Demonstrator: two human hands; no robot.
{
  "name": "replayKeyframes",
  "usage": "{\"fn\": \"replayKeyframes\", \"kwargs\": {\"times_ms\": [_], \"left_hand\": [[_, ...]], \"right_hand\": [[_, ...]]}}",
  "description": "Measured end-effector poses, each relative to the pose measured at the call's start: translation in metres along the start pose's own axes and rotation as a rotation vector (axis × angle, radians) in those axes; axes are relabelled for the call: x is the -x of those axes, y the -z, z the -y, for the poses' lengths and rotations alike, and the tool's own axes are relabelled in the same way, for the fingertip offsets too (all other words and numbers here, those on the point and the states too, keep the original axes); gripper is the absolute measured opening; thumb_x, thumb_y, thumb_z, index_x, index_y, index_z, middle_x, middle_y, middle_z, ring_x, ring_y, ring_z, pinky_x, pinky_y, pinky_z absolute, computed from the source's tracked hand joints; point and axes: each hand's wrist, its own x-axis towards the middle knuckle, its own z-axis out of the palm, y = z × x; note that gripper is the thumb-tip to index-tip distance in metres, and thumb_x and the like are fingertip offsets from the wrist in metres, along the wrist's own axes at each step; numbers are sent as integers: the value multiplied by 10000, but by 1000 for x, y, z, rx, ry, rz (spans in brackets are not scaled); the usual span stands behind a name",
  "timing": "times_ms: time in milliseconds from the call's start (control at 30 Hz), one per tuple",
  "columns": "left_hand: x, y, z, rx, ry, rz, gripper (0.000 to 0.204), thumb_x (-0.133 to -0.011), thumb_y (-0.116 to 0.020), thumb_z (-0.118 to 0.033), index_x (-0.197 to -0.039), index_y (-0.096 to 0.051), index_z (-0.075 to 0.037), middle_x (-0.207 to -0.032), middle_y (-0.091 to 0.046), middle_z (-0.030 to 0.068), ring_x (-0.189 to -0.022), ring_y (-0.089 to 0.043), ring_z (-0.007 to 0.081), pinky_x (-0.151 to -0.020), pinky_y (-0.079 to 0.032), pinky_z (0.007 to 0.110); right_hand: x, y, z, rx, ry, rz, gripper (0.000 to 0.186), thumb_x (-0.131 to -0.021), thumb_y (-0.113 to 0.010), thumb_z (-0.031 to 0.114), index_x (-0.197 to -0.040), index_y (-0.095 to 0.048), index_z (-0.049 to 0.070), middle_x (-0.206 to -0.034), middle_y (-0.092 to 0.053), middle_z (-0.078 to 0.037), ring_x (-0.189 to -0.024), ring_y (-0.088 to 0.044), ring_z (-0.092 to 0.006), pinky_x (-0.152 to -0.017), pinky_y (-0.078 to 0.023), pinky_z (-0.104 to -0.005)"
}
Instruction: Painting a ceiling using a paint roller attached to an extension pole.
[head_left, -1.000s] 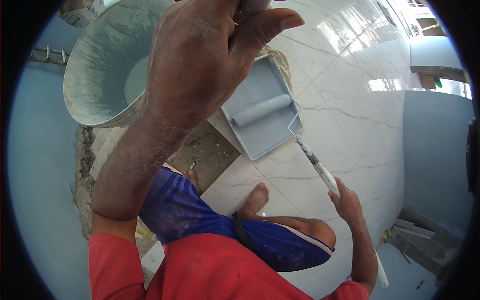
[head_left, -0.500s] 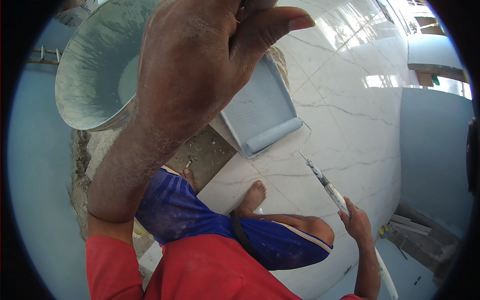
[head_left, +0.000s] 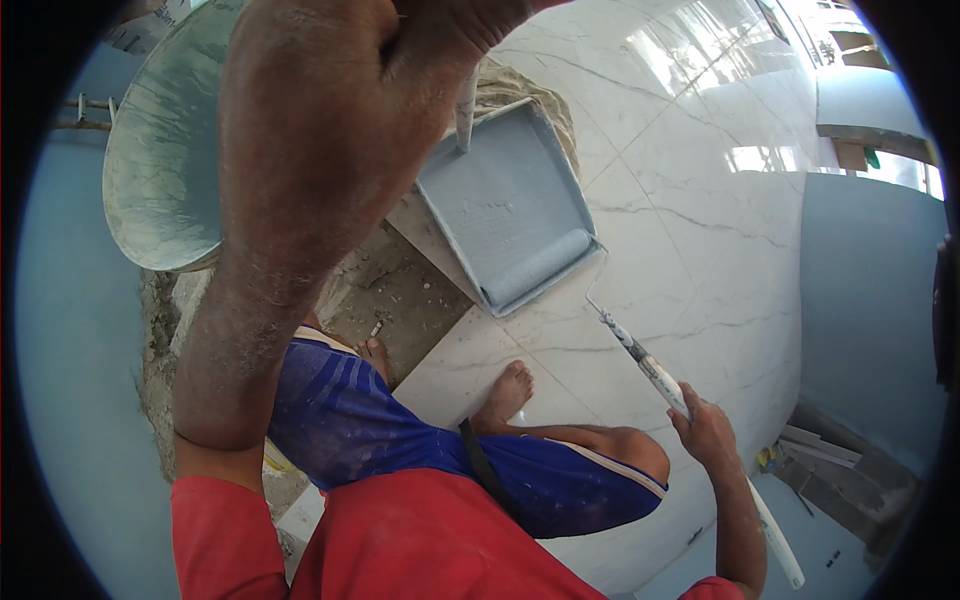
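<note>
My left hand (head_left: 330, 110) looms large at the top, closed round a pale, slim pole (head_left: 465, 122), mostly hidden behind it, whose visible end hangs over the paint tray. My right hand (head_left: 700, 430) grips the long, paint-spattered white handle (head_left: 657, 373) of a roller at lower right. The pale grey roller head (head_left: 535, 262) lies at the near end of the tray (head_left: 475, 180), which holds light grey paint. Left of my left forearm a large bucket (head_left: 150, 160) has grey paint streaked inside, its bottom mostly hidden.
Glossy white marble-look tiles (head_left: 680, 260) spread right. Rough bare concrete (head_left: 410, 300) shows below the tray. Blue-painted walls (head_left: 870, 280) stand either side. A small ladder (head_left: 85, 115) is at upper left, loose boards (head_left: 820, 450) at lower right. A crumpled sack (head_left: 520, 90) lies behind the tray.
The roller has moved from mid-tray to its near end, and my right hand has shifted down and right. My left hand has moved leftward, uncovering more of the tray and the pale pole.
</note>
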Motion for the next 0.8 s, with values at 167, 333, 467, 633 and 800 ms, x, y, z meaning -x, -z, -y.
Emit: {"fn": "replayKeyframes", "kwargs": {"times_ms": [167, 333, 467, 633, 800], "left_hand": [[-4, 2, -16, 142, 17, 89, 287, -958, -677, -216, -1101, -550, -2, -828, -577, 63, -667, -548, 89, -612, -474, 254], [2, -13, -7, -135, -65, -28, 300, -956, -676, -238, -1098, -555, -3, -848, -609, 85, -677, -588, 107, -620, -496, 266], [3, -7, -11, -92, 23, 22, 298, -960, -668, -249, -1097, -554, -10, -868, -625, 99, -725, -629, 135, -662, -528, 296], [2, -4, -3, -43, -8, -17, 287, -957, -675, -247, -1091, -554, -23, -861, -621, 96, -747, -629, 142, -690, -534, 302], [0, -9, -14, -85, 35, -31, 261, -951, -691, -211, -1088, -554, -36, -854, -605, 71, -763, -601, 116, -697, -520, 287]], "right_hand": [[-20, -6, 3, -17, 82, -46, 558, -911, -670, 272, -1394, -489, 61, -888, -685, -233, -820, -674, -419, -736, -527, -500], [-47, -4, 27, -68, 107, -73, 555, -919, -662, 274, -1395, -483, 51, -876, -683, -233, -805, -671, -418, -720, -524, -500], [-64, 5, 51, -87, 114, -89, 560, -925, -657, 280, -1401, -476, 50, -868, -683, -232, -804, -671, -417, -716, -524, -501], [-53, 7, 42, -66, 145, -108, 549, -929, -653, 290, -1391, -481, 48, -850, -682, -236, -806, -672, -420, -712, -522, -509], [-54, 5, 43, -92, 118, -91, 541, -939, -636, 312, -1390, -485, 54, -833, -680, -245, -801, -671, -425, -708, -520, -518]]}}
